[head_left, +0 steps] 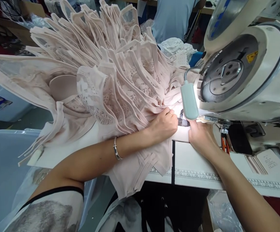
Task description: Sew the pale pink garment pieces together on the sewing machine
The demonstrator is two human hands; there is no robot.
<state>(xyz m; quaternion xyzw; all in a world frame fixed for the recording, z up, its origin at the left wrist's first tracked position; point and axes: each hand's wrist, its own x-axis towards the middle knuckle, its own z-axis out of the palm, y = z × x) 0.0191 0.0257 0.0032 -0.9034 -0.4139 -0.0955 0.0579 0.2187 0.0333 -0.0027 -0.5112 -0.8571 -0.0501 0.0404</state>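
A large heap of pale pink lace bras [130, 80] is piled over the sewing table, their straps and trim looping upward. My left hand [165, 125] is closed, its fingers curled on the pink fabric at the heap's right edge, beside the sewing area. My right hand [203, 137] lies at the sewing machine [246, 71], under its head and just behind the small green lamp [189, 101]. The lamp and machine hide most of its fingers, so its grip does not show. Bright light falls on the cloth between the hands.
A printed ruler strip [198, 175] runs along the table's front edge. On the right are orange-handled tool [224, 143], a dark phone-like object [239, 138] and paper tags [268, 162]. A translucent bin [4, 161] stands at left. A person in blue [172, 19] is behind the heap.
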